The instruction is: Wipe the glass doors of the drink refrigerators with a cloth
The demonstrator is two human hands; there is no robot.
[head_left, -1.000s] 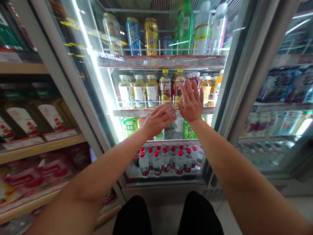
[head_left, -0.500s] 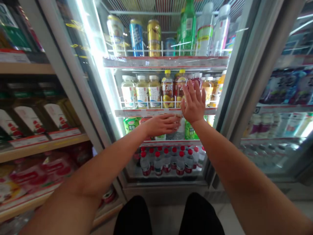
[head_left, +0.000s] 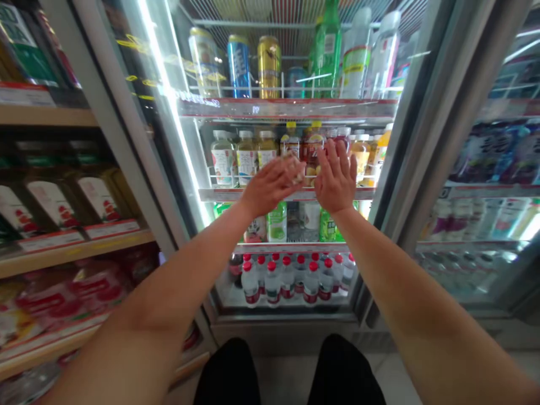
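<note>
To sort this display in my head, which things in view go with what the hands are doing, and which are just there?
With the hands:
- left hand, something pale at its fingers, too blurred to name
- right hand, open
- glass front; contact unclear

Just there:
- gold can
- green bottle
- red-capped bottles

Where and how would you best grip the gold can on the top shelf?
Probably grip the gold can around its upper body, from the front, fingers and thumb on opposite sides. It stands upright with gaps beside it, and the wire rail crosses only its lower part. Glass seems to lie in front.
</note>
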